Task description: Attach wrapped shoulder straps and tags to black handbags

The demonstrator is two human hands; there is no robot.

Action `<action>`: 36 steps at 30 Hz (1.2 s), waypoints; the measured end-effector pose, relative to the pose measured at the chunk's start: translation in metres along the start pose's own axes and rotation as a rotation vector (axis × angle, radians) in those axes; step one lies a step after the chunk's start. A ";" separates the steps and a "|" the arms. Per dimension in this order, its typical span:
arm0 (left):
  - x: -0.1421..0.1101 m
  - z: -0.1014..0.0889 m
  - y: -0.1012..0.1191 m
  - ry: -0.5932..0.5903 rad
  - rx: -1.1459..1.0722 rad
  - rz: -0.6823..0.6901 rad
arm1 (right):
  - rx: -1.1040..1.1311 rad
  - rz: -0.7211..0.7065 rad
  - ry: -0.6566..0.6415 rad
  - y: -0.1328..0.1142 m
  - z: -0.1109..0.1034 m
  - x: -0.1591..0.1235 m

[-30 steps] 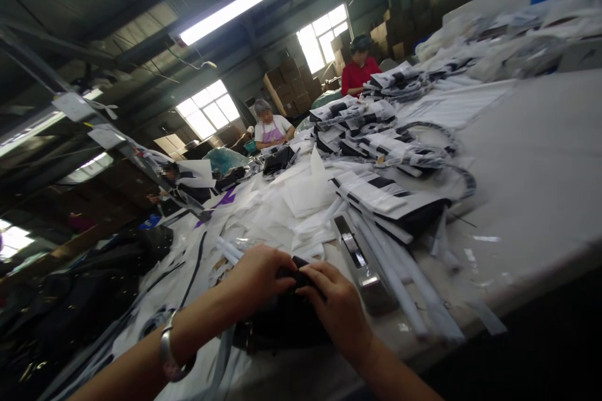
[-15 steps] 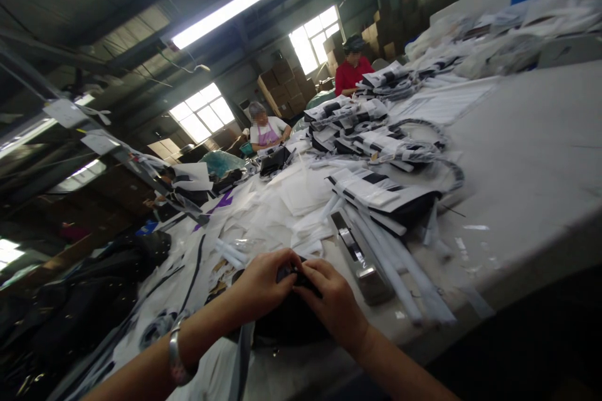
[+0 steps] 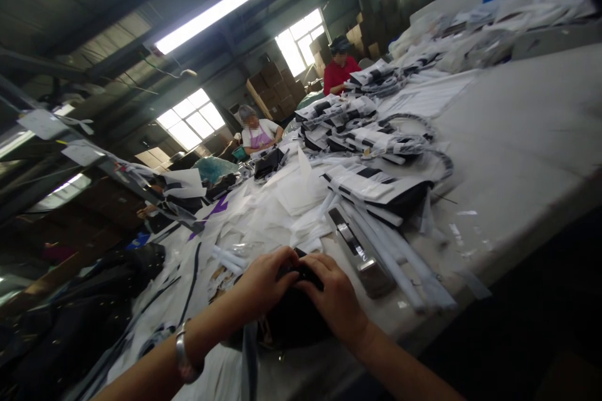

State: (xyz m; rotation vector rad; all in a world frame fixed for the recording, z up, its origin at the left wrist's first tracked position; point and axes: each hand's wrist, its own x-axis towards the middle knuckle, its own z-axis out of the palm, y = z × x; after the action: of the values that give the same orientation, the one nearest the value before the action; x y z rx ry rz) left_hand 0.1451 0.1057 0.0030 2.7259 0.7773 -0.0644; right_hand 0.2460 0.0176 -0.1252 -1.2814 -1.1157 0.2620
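A black bag (image 3: 294, 321) lies at the near edge of the table, below both hands. My left hand (image 3: 269, 282) pinches its upper edge, with a silver bangle on the wrist. Close beside it, my right hand (image 3: 332, 293) has its thumb and fingers closed on the same edge. The exact part between the fingertips is dark and partly hidden. A grey strap (image 3: 249, 360) hangs from the bag's left side. To the right of my right hand stands a metal tape dispenser (image 3: 361, 257).
White foam tubes (image 3: 399, 263) lie beyond the dispenser. Wrapped bags (image 3: 380, 191) are piled farther back, near white paper sheets (image 3: 301, 191). Dark bags (image 3: 70, 319) heap up at left, below a slanting metal post (image 3: 117, 166). Two people (image 3: 258, 131) work across the table.
The view has shifted slightly, so the background sits a little farther left. Both hands stay on the bag's upper edge, with only slight finger movement.
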 end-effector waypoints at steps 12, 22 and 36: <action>-0.016 -0.009 -0.004 -0.002 -0.114 -0.098 | 0.043 0.056 -0.020 -0.001 -0.010 -0.006; 0.002 0.004 -0.005 -0.026 -0.126 0.008 | 0.015 0.026 0.031 0.001 0.002 -0.010; -0.016 0.011 -0.004 -0.013 0.145 0.134 | 0.382 0.453 -0.252 -0.003 -0.038 0.006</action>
State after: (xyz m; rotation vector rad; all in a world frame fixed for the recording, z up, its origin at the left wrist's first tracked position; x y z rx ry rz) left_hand 0.1295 0.0971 -0.0062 2.9043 0.6058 -0.1131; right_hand 0.2773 -0.0029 -0.1147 -1.1597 -0.9122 0.9522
